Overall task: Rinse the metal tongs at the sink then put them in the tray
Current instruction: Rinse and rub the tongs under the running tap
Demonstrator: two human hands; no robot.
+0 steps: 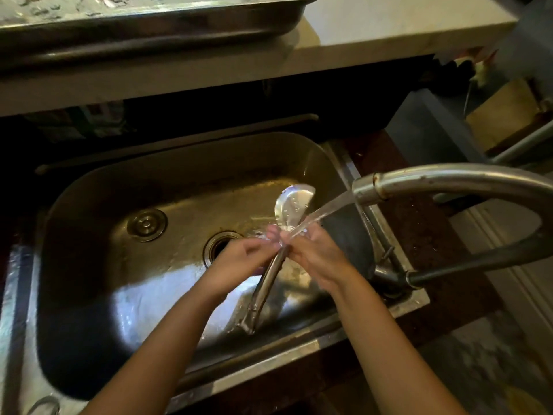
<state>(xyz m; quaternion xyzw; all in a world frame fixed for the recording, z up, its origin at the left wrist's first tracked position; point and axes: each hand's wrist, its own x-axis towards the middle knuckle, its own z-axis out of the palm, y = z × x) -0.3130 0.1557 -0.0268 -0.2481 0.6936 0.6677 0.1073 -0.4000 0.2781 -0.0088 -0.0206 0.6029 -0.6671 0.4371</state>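
Note:
Metal tongs (264, 287) lie slanted over the steel sink (98, 265), their flat rounded head (294, 202) pointing away from me and the hinged end low near the front wall. My left hand (239, 259) and my right hand (317, 256) both grip the tongs just below the head. Water streams from the faucet spout (368, 191) onto the tongs and my fingers. A large metal tray (149, 23) sits on the raised counter beyond the sink.
The curved faucet neck (478, 178) arches in from the right, with a dark hose (478, 265) and lever below it. A drain opening (221, 244) and a round stopper (146, 224) lie in the sink floor. The pale counter ledge (359, 52) overhangs the sink's back.

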